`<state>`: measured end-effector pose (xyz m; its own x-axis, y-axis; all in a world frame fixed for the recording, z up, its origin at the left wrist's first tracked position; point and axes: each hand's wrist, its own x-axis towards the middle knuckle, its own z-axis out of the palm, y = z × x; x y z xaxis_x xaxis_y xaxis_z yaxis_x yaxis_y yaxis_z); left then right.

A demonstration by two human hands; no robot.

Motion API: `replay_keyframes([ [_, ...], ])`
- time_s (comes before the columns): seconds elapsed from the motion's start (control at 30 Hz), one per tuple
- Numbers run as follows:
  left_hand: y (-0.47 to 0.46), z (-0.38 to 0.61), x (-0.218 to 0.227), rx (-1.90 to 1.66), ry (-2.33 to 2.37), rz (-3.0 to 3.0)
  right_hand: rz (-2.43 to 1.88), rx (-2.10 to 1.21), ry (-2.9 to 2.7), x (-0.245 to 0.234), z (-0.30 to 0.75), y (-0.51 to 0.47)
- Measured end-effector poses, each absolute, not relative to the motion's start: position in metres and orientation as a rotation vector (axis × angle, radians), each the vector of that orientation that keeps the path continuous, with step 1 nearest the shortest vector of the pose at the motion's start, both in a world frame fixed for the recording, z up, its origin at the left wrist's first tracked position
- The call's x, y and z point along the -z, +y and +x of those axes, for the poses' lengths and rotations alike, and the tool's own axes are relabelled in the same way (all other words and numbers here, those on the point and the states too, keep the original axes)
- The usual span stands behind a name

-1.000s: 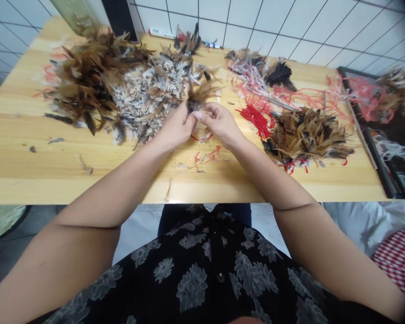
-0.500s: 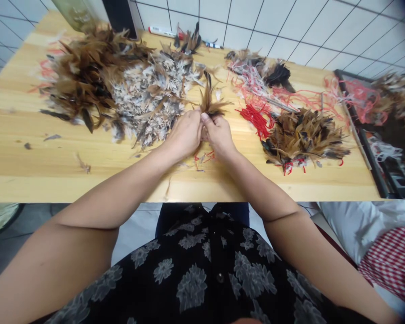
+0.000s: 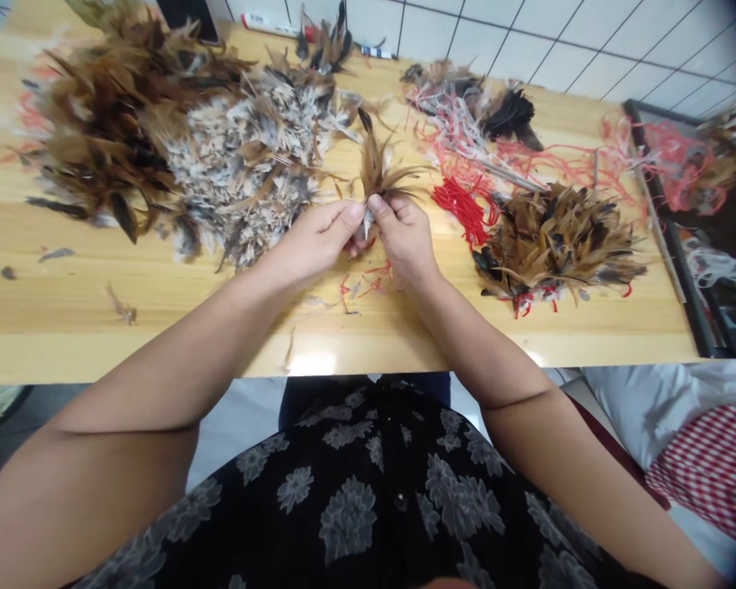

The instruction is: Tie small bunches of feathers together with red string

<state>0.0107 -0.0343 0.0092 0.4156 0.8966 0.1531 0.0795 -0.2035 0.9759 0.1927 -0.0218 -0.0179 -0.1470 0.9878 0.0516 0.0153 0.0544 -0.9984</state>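
Observation:
A small bunch of brown feathers (image 3: pixel 377 168) stands up between my two hands, with one dark plume at its top. My right hand (image 3: pixel 406 237) pinches it near the base between thumb and fingers. Closed at the left side of the same base is my left hand (image 3: pixel 322 237), its thumb beside the pale quill ends and its fingertips partly hidden underneath. Left of my hands lies a big heap of feathers with pale quill ends (image 3: pixel 239 172) and brown plumes (image 3: pixel 104 123). Right of them rest a bundle of red ties (image 3: pixel 463 211) and a pile of tied feather bunches (image 3: pixel 558 245).
Pink and white strings (image 3: pixel 447 131) tangle behind the red ties, near a dark feather clump (image 3: pixel 509 114). A black-edged tray (image 3: pixel 668 229) with feathers and strings stands at the right. Red scraps (image 3: pixel 377 282) lie below my hands. Markers (image 3: pixel 270 24) lie by the tiled wall.
My hands have drawn slightly apart, baring the pale base of the feather bunch. My left thumb has shifted left from the right one. The camera view has moved a little.

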Motion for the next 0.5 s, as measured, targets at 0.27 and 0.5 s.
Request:
replay_keyframes([
  [0.27, -0.033, 0.003, -0.026, -0.906, 1.053, 1.804, -1.172, -1.082, -1.381, 0.007, 0.195, -0.018],
  [0.5, -0.025, -0.001, -0.020, -0.968, 1.074, 1.716, -1.196, -1.042, -1.379, 0.017, 0.192, -0.018],
])
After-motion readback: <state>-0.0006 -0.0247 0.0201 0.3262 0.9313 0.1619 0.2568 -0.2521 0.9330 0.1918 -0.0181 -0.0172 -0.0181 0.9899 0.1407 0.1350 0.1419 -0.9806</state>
